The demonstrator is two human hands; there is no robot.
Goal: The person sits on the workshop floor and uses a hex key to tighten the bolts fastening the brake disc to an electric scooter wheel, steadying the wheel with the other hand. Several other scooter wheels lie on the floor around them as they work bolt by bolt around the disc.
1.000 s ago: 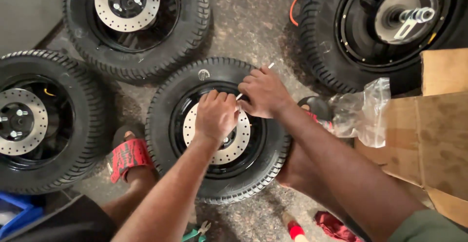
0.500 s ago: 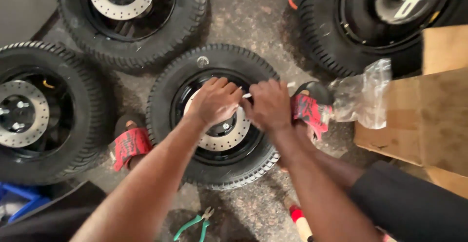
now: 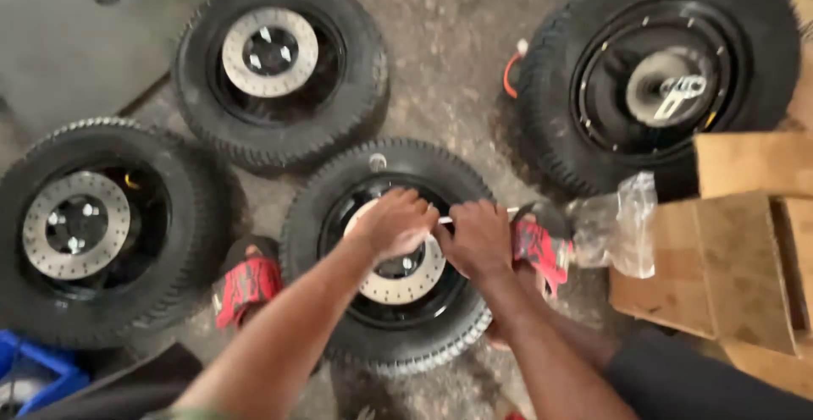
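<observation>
A small black wheel [image 3: 381, 170] with a knobbly tyre lies flat on the floor between my feet. A silver perforated brake disc [image 3: 398, 283] sits on its hub. My left hand [image 3: 391, 221] rests on the upper left of the disc, fingers curled down onto it. My right hand [image 3: 476, 238] is closed on a thin metal tool [image 3: 446, 218], its short silver shaft pointing left toward my left hand's fingers. The hands almost touch over the disc. What lies under the left fingers is hidden.
Two similar wheels with brake discs lie at the left [image 3: 80, 225] and upper middle [image 3: 271, 56]. A larger wheel [image 3: 660, 81] with a bare hub sits upper right. A cardboard box [image 3: 745, 242] and clear plastic bag [image 3: 618, 225] are at right. My red sandals [image 3: 246, 289] flank the wheel.
The view has shifted, so the wheels sit lower and further right in frame. Over the second my right hand came down from the tyre's upper right edge to beside the left hand on the disc.
</observation>
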